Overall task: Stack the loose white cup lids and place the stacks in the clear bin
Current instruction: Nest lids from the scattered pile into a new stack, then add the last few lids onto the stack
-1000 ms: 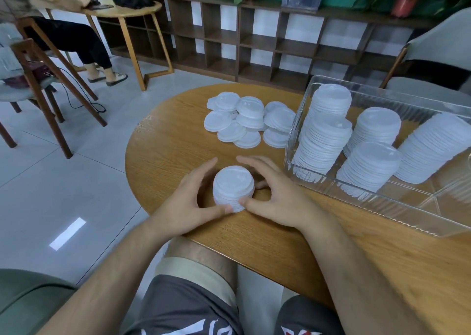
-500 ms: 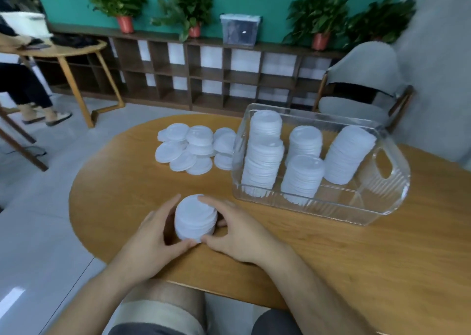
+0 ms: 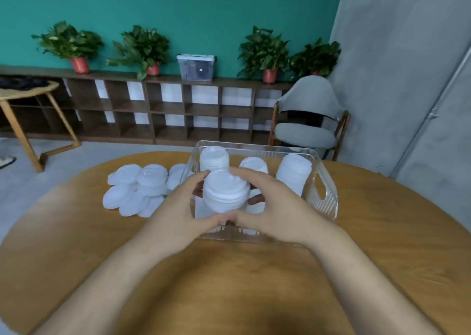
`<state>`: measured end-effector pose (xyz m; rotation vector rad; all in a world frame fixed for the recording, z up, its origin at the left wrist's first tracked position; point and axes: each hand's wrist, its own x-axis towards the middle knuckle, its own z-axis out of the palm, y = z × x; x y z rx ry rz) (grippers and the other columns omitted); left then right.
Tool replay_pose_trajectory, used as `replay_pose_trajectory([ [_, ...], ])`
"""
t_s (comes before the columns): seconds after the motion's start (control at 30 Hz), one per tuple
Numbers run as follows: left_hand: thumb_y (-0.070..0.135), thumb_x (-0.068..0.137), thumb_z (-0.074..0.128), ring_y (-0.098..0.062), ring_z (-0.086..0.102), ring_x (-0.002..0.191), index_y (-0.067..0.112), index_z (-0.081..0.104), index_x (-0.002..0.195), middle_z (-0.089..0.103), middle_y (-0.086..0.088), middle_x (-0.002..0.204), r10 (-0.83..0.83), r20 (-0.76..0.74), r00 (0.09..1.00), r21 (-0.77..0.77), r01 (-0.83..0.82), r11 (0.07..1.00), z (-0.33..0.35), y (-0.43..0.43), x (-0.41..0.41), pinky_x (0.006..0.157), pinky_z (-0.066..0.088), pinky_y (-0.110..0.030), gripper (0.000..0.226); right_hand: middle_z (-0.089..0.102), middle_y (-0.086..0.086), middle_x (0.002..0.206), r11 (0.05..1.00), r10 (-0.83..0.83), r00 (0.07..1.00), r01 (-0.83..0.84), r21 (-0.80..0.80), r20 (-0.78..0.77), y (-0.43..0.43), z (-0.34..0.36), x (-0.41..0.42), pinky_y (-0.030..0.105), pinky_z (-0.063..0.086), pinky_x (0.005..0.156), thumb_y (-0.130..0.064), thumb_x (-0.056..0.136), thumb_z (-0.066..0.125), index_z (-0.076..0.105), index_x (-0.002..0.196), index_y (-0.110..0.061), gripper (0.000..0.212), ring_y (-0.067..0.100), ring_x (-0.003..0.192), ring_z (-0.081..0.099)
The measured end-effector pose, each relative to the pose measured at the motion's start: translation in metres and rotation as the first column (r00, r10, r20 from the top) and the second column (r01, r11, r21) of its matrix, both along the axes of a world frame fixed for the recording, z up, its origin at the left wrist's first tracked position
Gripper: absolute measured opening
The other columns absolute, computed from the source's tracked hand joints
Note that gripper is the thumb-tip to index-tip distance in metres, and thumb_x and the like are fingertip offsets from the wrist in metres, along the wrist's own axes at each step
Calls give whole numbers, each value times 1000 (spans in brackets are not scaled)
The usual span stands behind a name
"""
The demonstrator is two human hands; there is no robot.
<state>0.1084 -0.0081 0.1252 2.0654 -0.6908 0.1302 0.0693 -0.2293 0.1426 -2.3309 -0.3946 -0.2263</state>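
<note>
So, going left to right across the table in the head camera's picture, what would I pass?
Pile of loose white lids → left hand → stack of lids gripped between both hands → right hand → handle end of the clear bin.

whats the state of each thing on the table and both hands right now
clear bin: upright, open-topped, holding several lid stacks
held lid stack: off the table, gripped from both sides over the bin's near end
left hand: curled round the held stack
right hand: curled round the held stack
loose lids: unstacked heap on the table, left of the bin
</note>
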Motion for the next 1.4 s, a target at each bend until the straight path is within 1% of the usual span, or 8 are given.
replay_pose_trajectory([
  [0.13, 44, 75, 86, 11, 55, 111, 37, 49, 137, 61, 26, 122, -76, 12, 997, 90, 74, 993, 34, -42, 48, 83, 42, -7, 72, 49, -17, 139, 992, -111, 991, 115, -54, 68, -34, 29, 33, 12, 47, 93, -42, 85, 79, 44, 147, -37, 71, 2, 118, 52],
  [0.27, 37, 72, 90, -1, 59, 104, 29, 54, 131, 59, 17, 119, -74, 16, 997, 212, 69, 975, 59, -84, 105, 84, 51, -23, 70, 51, -9, 143, 976, -178, 983, 182, -120, 46, -62, 52, 81, 26, 46, 101, -40, 86, 79, 43, 148, -32, 72, 9, 121, 51],
  [0.43, 27, 70, 91, -14, 62, 89, 26, 61, 104, 61, 5, 99, -66, -19, 998, 344, 68, 936, 50, -116, 151, 69, 48, -23, 45, 52, -4, 144, 950, -234, 972, 224, -219, -21, -78, 43, 127, 26, 46, 93, -33, 86, 80, 42, 150, -29, 75, 13, 115, 52],
  [0.53, 40, 70, 89, -17, 56, 99, 25, 59, 107, 61, 5, 100, -28, -6, 1000, 463, 27, 886, 40, -123, 162, 84, 52, -37, 50, 52, -4, 143, 944, -229, 972, 209, -253, -49, -82, 27, 143, 28, 49, 96, -34, 86, 80, 43, 148, -30, 73, 16, 119, 53],
  [0.67, 57, 74, 81, -16, 26, 107, 23, 49, 125, 46, 2, 108, 53, 103, 993, 638, -107, 763, 36, -126, 161, 101, 38, -42, 69, 54, -5, 141, 937, -229, 971, 200, -285, -72, -84, 12, 153, 31, 51, 97, -38, 84, 81, 43, 146, -31, 74, 16, 118, 54],
  [0.87, 60, 75, 79, -14, 19, 109, 26, 49, 129, 39, 5, 109, -13, 64, 998, 668, -33, 744, 27, -122, 165, 104, 34, -37, 70, 57, -8, 136, 915, -235, 968, 189, -355, -91, -86, 5, 157, 34, 52, 95, -46, 81, 82, 47, 143, -31, 73, 15, 114, 55],
  [1.1, 59, 88, 64, -14, 42, 113, 35, 60, 98, 59, 8, 99, -142, -19, 990, 636, 122, 762, 26, -115, 189, 105, 34, -47, 26, 55, -6, 143, 919, -239, 961, 177, -351, -140, -96, 7, 155, 33, 50, 101, -54, 83, 76, 47, 148, -31, 75, 13, 118, 55],
  [1.4, 50, 94, 65, -14, 31, 130, 35, 57, 128, 58, 11, 124, -113, 66, 991, 603, 50, 796, 37, -116, 184, 107, 17, -42, 39, 53, -4, 148, 931, -241, 960, 186, -314, -143, -98, 14, 154, 37, 49, 105, -54, 85, 75, 44, 151, -29, 77, 15, 125, 54],
])
